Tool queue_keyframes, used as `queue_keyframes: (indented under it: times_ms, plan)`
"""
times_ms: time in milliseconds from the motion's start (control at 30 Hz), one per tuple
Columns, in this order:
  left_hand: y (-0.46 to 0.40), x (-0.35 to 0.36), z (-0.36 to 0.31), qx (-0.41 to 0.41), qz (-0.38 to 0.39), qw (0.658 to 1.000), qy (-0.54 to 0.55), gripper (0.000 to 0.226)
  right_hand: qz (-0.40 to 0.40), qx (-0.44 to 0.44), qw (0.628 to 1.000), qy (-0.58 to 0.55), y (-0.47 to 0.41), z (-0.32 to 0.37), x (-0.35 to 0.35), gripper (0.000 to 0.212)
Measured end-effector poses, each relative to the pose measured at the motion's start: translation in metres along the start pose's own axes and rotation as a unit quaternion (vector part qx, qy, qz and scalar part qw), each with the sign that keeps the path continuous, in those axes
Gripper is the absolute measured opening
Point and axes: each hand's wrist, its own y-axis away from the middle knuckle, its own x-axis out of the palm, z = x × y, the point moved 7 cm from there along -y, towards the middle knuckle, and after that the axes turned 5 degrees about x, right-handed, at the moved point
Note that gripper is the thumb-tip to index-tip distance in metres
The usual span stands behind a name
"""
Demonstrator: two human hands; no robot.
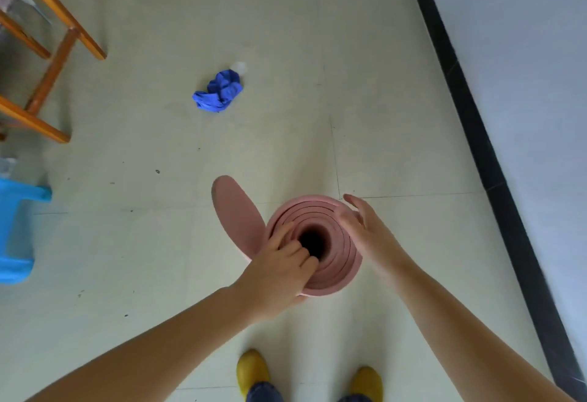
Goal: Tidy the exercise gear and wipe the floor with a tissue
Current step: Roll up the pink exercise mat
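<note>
Both hands on the pink mat roll, upright on the floor before your feet. Left hand curls over its top rim, fingers hooked into the core; right hand flat, fingers straight, against the side. Gear-tidying step; next, tuck in the loose flap.

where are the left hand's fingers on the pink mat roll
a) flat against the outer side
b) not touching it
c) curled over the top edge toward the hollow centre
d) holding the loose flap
c: the left hand has its fingers curled over the top edge of the upright pink mat roll, reaching toward the dark hollow centre, while the loose flap hangs free beside it.
</note>
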Motion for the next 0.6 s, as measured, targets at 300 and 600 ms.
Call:
queue_keyframes:
  times_ms: [300, 600]
  plan:
    - [-0.002, 0.000, 0.022, -0.090, -0.076, 0.989, -0.089, 0.097, -0.096, -0.050, 0.945, 0.308, -0.004, -0.011, -0.023, 0.073]
    - [0.013, 0.061, 0.050, -0.536, 0.002, 0.455, 0.711, 0.085, -0.050, -0.026, 0.950, 0.307, -0.014, -0.006, -0.018, 0.073]
